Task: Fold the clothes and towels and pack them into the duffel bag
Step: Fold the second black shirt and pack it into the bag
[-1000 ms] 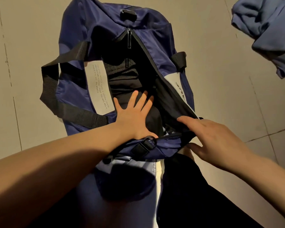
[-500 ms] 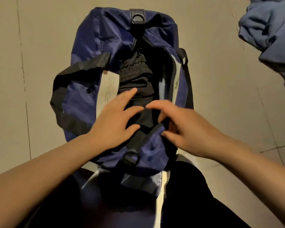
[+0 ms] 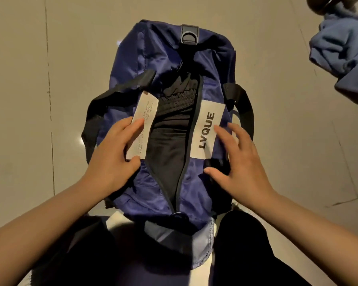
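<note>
1. Floor (image 3: 277, 100): beige tiles, smooth, thin grout lines. Everything sits on it.
2. Duffel bag (image 3: 165, 48): one, navy nylon, slightly shiny, soft barrel shape, lying lengthwise away from the person. Zip open along the top in a long slit.
3. Black clothes (image 3: 170, 141): inside the bag, matte fabric, ribbed elastic band visible near the far end. Can't tell how many pieces.
4. Blue garment (image 3: 343, 50): one crumpled heap, soft cloth, unfolded, far right on the floor, well apart from bag and hands.
5. Straps (image 3: 95, 120): two black webbing handles, one per side.
6. Left hand (image 3: 114, 155): open, flat on the bag's left flank, fingertips on the small-print label (image 3: 142, 120). Grips nothing.
7. Right hand (image 3: 238, 157): open, fingers spread, resting on the right flank, index tip at the "LVQUE" label (image 3: 207, 129). Grips nothing.
8. Labels: two, white, rectangular, either side of the zip.
9. D-ring (image 3: 189, 36): one, on a black tab at the far end.
</note>
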Demonstrator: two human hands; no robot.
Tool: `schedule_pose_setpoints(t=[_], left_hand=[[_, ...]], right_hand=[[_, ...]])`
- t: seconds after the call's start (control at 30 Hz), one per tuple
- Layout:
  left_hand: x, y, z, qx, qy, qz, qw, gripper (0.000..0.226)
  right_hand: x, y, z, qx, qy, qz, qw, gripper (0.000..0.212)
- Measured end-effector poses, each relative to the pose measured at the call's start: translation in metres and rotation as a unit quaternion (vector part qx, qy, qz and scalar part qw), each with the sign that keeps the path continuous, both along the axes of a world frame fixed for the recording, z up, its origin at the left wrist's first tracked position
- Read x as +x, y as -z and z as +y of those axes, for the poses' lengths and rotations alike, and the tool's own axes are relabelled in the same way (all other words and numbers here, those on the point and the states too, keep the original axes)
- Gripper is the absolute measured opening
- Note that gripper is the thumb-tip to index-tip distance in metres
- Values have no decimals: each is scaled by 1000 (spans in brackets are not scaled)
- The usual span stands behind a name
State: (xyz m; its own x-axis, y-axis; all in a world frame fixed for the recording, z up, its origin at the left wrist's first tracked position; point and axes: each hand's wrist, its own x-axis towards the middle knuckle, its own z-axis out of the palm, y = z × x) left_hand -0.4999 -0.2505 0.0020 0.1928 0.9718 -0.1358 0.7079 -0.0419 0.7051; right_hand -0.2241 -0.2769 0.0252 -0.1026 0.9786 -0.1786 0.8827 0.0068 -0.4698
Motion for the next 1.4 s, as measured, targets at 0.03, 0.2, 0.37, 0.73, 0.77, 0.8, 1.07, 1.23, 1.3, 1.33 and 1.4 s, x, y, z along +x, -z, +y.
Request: schedule_pose_setpoints(t=[0.03,0.2,0.37,0.73,0.77,0.8,1.07,1.23,1.3,1.33,1.4], left_hand=[[-5,-4,1,-4,-4,-18,1000,80],[-12,-34,14,-29,-55,-157,986,78],[-33,-48,34,-21,-86,-196,977,79],[-82,-52,53,-92,-70,-196,974,80],[-90,-54,55,-92,-79,-189,975,80],[-99,-56,56,-89,-86,-176,977,80],[-179,-55,58,-68,-205,-158,964,77],[-231,-42,48,-105,-264,-108,953,84],[-253,-32,40,-120,-243,-11,962,91],[-263,-26,35,-136,-232,58,962,96],[-283,-12,23,-168,-215,212,938,104]], right_hand=[[3,1,1,-76,52,45,995,94],[-11,20,14,-177,85,136,971,108],[-23,24,29,-193,51,81,977,112],[-80,24,81,-201,-21,30,979,112],[-89,24,88,-196,-27,32,980,112],[-99,24,96,-190,-32,35,981,112],[-207,24,157,-131,-127,70,981,104],[-303,35,174,-84,-216,97,968,101],[-346,41,174,-92,-246,105,959,105],[-366,44,173,-99,-258,108,955,107],[-403,49,172,-108,-273,119,948,108]])
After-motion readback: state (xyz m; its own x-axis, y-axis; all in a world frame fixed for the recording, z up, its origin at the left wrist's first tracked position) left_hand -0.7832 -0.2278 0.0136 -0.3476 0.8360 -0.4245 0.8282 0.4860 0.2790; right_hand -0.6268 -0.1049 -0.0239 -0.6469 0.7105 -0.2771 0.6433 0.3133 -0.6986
